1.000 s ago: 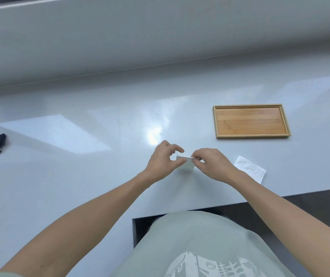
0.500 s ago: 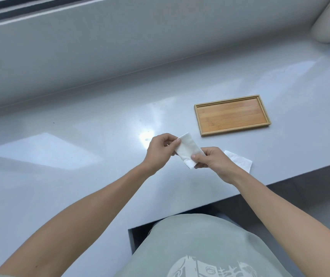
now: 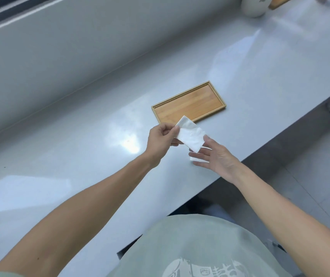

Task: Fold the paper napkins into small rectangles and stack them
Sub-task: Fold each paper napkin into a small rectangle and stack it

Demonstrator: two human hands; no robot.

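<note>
A: Status on the hands?

B: Left hand (image 3: pixel 161 139) pinches the folded napkin (image 3: pixel 191 136) at its left end, thumb on top, fingers curled under. Napkin is held in the air above the counter (image 3: pixel 80 148), a long white rectangle, tilted down to the right.

A: Right hand?

B: Right hand (image 3: pixel 217 156) is relaxed, fingers straight and spread, gripping nothing. Its thumb tip sits at the napkin's right end; can't tell if it touches.

A: Where's that relative to the tray?

B: Just in front of the wooden tray (image 3: pixel 189 103). The napkin's top corner overlaps the tray's near rim in view, but it's in the air, not on it. Nothing lies in the tray.

A: Other napkins?

B: One more white napkin (image 3: pixel 197 159) flat on the counter, mostly hidden under the right hand's fingers. Can't tell its fold.

A: Anything else in shot?

B: White round container (image 3: pixel 255 6) at the far right end of the counter, cut off by the frame. Person wears a pale green shirt (image 3: pixel 200 246).
</note>
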